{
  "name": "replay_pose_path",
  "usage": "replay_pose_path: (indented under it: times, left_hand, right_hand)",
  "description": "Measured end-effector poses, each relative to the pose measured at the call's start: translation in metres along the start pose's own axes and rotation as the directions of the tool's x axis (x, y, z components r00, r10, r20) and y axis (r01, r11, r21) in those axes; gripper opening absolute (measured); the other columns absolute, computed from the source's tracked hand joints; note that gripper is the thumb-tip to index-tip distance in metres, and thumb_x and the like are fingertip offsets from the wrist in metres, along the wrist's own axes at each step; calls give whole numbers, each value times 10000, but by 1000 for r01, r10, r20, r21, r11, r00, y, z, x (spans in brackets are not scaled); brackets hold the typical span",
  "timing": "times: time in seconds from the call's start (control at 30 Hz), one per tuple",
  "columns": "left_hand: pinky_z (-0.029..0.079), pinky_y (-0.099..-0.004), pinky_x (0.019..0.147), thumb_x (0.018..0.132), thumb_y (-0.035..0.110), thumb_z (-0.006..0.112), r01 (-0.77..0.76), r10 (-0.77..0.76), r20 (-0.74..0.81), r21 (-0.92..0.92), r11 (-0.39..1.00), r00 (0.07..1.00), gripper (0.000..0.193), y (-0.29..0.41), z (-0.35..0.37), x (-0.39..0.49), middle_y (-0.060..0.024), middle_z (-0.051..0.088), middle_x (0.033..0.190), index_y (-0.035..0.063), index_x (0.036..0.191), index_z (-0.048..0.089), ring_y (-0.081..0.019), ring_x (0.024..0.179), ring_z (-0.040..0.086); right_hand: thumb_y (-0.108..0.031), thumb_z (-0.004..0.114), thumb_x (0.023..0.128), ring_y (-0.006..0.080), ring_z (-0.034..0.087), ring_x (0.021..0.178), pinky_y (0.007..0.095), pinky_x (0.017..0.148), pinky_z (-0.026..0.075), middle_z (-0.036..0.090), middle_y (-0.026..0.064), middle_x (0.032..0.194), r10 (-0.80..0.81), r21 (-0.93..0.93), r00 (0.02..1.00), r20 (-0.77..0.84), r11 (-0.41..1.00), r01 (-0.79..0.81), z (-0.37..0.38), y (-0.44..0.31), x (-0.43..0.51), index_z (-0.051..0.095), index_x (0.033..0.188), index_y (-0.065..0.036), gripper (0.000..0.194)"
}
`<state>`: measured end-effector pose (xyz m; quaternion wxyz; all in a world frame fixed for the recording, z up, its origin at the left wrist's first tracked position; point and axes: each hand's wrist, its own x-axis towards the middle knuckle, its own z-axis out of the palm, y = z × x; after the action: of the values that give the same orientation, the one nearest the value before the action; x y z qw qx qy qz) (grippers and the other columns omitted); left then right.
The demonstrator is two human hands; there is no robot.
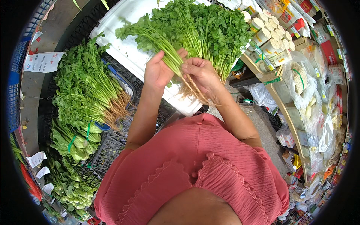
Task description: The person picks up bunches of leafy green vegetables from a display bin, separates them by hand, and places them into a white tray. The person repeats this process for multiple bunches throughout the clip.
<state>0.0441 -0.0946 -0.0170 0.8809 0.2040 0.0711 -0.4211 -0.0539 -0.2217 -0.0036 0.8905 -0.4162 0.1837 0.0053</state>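
Note:
A small bunch of leafy green herb stalks, cilantro or Chinese celery by its look, lies across my hands with its pale roots hanging towards me. My right hand pinches the stalks just above the roots between thumb and fingers. Cupped beside the stems, my left hand has its palm up and its fingers partly behind them; whether it grips them is unclear. Under and beyond the hands, a larger heap of the same greens rests on a white foam lid or box, roots towards me.
More rooted greens lie at left in a blue-edged basket. Nearer are bok choy bunches tied with green bands, beside a black plastic crate. Wooden shelving at right holds packaged noodles and plastic bags. Paper tags hang along the left edge.

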Motion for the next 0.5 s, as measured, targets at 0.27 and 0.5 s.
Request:
replay_pose_path:
  times: [0.27,0.5]
  left_hand:
    - [434,-412,747,923,213,440,-68,66,37,61,996,997,274,9,-19,2,-144,578,890,-23,1053,494,-256,803,555]
    - [373,-319,605,888,150,526,-158,158,5,8,987,987,68,22,-12,-16,-54,522,716,89,918,521,-161,618,481]
  right_hand:
    - [-150,640,828,115,559,583,237,536,458,618,64,673,-61,-249,994,-95,968,36,-3,-14,-1,637,796,21,174]
    - [-260,659,793,247,613,636,372,602,501,628,185,725,-453,-983,891,16,155,96,-18,-7,17,610,772,39,303]
